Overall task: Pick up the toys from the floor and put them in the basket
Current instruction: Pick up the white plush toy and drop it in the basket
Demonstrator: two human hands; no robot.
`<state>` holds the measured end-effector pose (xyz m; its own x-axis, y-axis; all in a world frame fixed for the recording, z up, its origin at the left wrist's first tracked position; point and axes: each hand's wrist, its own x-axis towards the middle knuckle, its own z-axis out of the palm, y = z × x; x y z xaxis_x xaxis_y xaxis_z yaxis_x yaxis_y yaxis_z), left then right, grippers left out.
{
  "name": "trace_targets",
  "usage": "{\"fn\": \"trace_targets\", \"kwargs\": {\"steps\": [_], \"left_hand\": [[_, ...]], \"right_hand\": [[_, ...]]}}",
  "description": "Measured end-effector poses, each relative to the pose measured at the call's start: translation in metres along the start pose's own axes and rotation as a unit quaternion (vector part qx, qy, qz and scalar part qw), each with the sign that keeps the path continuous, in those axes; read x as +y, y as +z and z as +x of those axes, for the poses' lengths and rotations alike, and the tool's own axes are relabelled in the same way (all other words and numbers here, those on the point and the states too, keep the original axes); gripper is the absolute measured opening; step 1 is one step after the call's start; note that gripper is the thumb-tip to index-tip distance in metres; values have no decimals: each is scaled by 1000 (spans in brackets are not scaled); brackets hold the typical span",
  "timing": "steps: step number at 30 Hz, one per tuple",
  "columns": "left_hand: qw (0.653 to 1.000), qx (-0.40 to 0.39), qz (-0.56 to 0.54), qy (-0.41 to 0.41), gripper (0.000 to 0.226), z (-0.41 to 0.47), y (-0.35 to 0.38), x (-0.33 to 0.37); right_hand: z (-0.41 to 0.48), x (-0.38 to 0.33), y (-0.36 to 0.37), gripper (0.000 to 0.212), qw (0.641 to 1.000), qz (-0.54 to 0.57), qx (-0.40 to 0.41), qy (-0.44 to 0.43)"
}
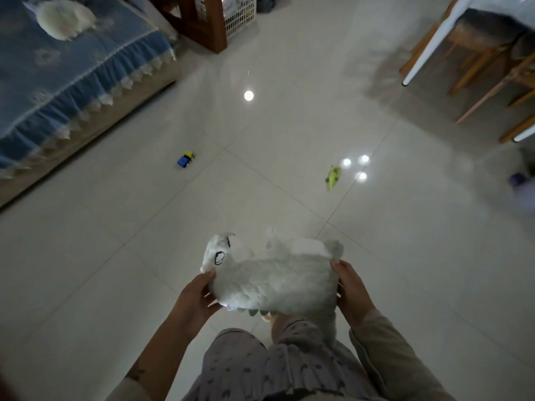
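I hold a white fluffy plush animal [272, 273] in front of me, above the tiled floor. My left hand [197, 299] grips its head end and my right hand [351, 290] grips its tail end. On the floor ahead lie a small blue and yellow toy truck [185, 159] to the left and a green toy [333, 177] to the right. A white lattice basket [241, 14] stands far off at the top, partly behind a wooden furniture leg.
A sofa with a blue lace-edged cover [66, 79] runs along the left, with a white plush cushion [65, 18] on it. Wooden chairs [492, 68] and a white table leg [425, 50] stand at the upper right. A purple object [518, 179] lies at the right edge.
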<state>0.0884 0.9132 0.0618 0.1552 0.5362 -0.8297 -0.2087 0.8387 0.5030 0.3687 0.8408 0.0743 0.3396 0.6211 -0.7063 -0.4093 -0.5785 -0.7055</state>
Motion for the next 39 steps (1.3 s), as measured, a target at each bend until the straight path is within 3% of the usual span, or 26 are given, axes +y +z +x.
{"fn": "trace_targets", "kwargs": {"steps": [6,12,23,30,39], "left_hand": [[1000,11,-13,8,18,41,62,51],[999,19,-39,0,19,76,109,91],[999,30,15,12,14,173,155,191],[998,15,58,22,14,250,192,308],[990,-40,128,34,19,331,273,434]], "right_hand": [[65,-73,-9,30,1000,-17,-8,20],[117,-140,-14,12,998,-48,-37,29],[222,-224,24,25,999,-35,-16,31],[302,-312,74,18,1000,-9,14,22],[384,-416,87,35,998,39,41,-15]]}}
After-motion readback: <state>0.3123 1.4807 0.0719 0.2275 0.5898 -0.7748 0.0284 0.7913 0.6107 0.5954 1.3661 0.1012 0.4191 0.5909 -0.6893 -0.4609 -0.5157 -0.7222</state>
